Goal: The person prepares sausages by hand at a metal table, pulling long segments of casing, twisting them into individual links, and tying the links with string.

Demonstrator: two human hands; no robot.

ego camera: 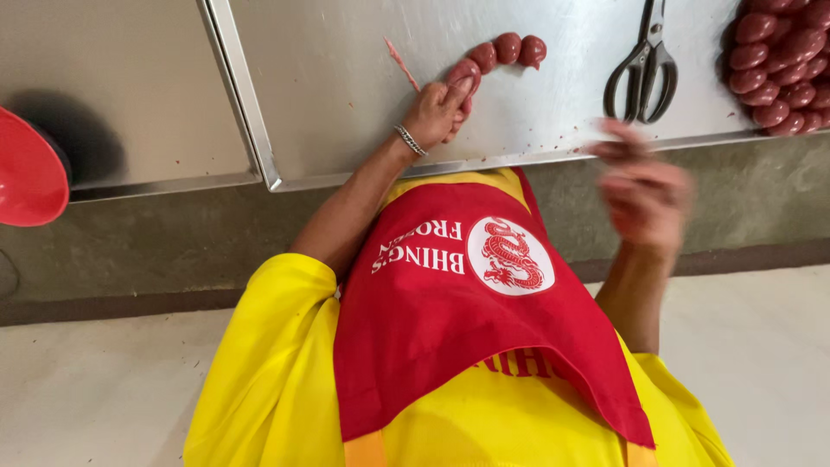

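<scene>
A person in a yellow shirt (277, 380) and red apron (450, 329) leans over a steel table (346, 95), seen from above so that the body fills the lower part of the view.

The arm on the left side of the view, which I take to be the left arm, stretches forward with a silver bracelet (411, 140) at the wrist. That left hand (439, 111) rests on the table with its fingers curled down, pressing on the near end of a short string of sausage links (501, 54). The links are small, round and dark red, about four in a curved row, lying on the table just beyond the fingers. A thin pink strip (401, 62) lies on the steel just beside the hand.

The right hand (644, 195) is raised off the table near its front edge. It is badly blurred, so whether it is spread, closed or holding anything cannot be told.

A pair of dark-handled scissors (642, 69) lies on the table beyond the right hand. A heap of the same red links (782, 65) sits at the far right. A red bowl (30, 173) shows at the left edge.
</scene>
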